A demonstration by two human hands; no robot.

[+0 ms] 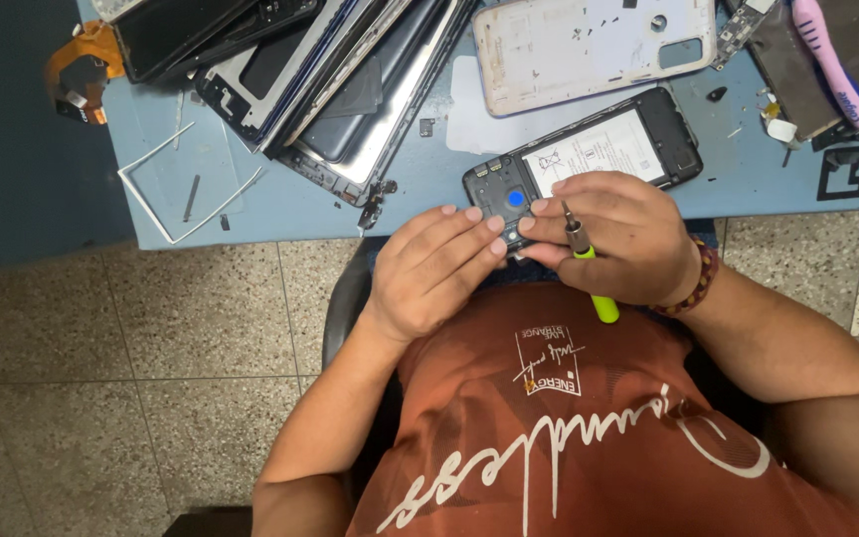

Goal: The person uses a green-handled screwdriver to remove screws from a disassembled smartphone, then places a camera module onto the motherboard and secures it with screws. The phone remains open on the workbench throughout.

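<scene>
The left hand [429, 268] rests its fingertips on the near end of an opened phone [584, 149] at the tabletop's [420, 184] near edge. The right hand [618, 234] grips a yellow-handled screwdriver [589, 268], tip by the phone's lower board. The back cover [594, 50] already lies off, further in; battery and inner frame remain in place. Stacked screens [330, 80] crowd the far left corner.

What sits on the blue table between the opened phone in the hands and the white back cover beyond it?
Only bare blue table and a pale translucent sheet separate opened phone from white back cover, head view.
</scene>
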